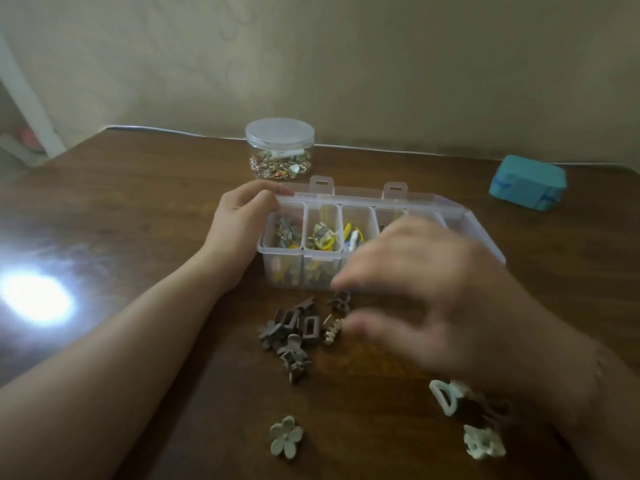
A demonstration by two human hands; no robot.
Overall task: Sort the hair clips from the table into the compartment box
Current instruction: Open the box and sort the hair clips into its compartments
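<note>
1. Across the dark wooden table (138,209), sorting looks partly done: several clips lie loose on it, unsorted
2. Mid-table the compartment box (281,251) stands open; its three leftmost cells hold coloured clips, and cells further right are hidden by a hand
3. At its far-left corner the left hand (242,216) curls over the rim, gripping it
4. Blurred, the right hand (433,292) hovers with fingers spread above the brown clips (294,330), apparently empty
5. Three pale clips (285,436) lie apart, nearer the person

we look from head height, forward and down, close over the surface (138,209) toward the wall (346,64).
</note>
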